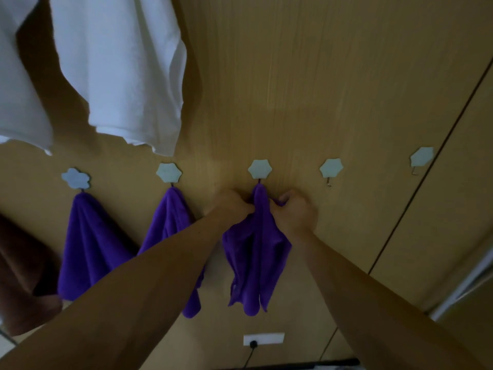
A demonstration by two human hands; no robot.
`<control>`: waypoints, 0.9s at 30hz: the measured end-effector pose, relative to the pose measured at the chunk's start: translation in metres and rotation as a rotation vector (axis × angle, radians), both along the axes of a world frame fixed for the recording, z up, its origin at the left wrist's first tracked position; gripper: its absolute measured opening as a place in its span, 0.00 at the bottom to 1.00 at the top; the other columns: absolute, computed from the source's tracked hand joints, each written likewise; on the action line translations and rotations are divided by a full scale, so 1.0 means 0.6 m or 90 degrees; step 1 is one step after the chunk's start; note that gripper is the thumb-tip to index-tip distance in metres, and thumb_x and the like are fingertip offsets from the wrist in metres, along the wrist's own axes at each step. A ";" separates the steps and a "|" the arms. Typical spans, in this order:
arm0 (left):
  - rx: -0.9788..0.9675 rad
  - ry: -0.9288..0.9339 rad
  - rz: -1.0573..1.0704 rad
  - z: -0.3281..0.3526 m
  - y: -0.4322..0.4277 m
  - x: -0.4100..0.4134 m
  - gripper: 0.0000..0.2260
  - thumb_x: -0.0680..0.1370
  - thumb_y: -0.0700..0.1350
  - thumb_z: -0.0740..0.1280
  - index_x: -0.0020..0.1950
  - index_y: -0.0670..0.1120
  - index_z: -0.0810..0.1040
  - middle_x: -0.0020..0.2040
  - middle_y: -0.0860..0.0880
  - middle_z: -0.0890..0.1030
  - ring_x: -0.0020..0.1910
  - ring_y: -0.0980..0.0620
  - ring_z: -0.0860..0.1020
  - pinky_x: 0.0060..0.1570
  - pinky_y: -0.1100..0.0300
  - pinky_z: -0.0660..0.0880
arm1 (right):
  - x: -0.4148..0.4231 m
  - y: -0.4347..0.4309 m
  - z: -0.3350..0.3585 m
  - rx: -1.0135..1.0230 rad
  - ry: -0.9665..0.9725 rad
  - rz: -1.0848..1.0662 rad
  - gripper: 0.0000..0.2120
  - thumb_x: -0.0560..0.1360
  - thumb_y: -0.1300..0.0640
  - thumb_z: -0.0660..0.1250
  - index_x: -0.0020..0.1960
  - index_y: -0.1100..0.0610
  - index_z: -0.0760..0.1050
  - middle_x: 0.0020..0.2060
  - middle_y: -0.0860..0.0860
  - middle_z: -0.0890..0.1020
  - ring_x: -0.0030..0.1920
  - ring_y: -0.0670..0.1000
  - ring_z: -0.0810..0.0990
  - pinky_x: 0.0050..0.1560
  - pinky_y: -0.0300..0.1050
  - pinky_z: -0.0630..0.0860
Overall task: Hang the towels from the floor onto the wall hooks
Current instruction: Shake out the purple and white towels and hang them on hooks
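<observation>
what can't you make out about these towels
Head view only:
- Tip of the third hook: covered by the bunched top of the third purple towel, so whether it caught is unclear.
- Lower part of the second purple towel: behind the left forearm.
- Floor, any towels left: outside the bottom edge.
- What holds the white cloths: beyond the top edge.

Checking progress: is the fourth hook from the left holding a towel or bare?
Bare. The fourth hook shows its metal prong uncovered; the nearest purple towel is at the next hook left.
</observation>
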State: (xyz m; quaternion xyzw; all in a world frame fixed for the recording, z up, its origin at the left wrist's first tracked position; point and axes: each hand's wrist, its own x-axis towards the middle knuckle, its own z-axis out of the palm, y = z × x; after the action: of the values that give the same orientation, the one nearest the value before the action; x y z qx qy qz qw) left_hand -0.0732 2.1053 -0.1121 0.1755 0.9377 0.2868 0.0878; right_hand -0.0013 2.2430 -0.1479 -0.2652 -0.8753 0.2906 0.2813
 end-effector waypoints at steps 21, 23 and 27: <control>0.128 0.230 -0.178 -0.045 -0.005 0.022 0.18 0.73 0.38 0.66 0.63 0.43 0.73 0.55 0.47 0.78 0.52 0.51 0.76 0.47 0.63 0.71 | 0.020 -0.011 -0.015 -0.234 0.057 0.345 0.15 0.72 0.68 0.67 0.56 0.56 0.77 0.44 0.49 0.82 0.46 0.50 0.81 0.49 0.50 0.76; 0.129 0.128 -0.178 -0.046 -0.009 0.022 0.12 0.72 0.35 0.66 0.55 0.42 0.77 0.46 0.47 0.81 0.45 0.49 0.79 0.37 0.66 0.71 | 0.021 -0.008 -0.012 -0.270 0.050 0.342 0.12 0.72 0.69 0.66 0.52 0.56 0.76 0.44 0.53 0.82 0.44 0.52 0.80 0.48 0.51 0.77; 0.365 -0.296 -0.162 -0.059 -0.037 0.031 0.16 0.66 0.31 0.65 0.51 0.44 0.81 0.42 0.47 0.84 0.43 0.48 0.82 0.42 0.58 0.79 | 0.023 0.003 -0.019 -0.348 0.029 0.350 0.15 0.71 0.69 0.66 0.54 0.55 0.74 0.44 0.50 0.81 0.43 0.48 0.81 0.43 0.41 0.78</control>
State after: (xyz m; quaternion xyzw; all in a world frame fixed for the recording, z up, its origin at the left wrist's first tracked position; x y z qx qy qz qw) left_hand -0.0548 2.0833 -0.1477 0.2382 0.7452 0.5562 0.2804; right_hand 0.0127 2.2449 -0.1592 -0.0793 -0.7973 0.5837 0.1314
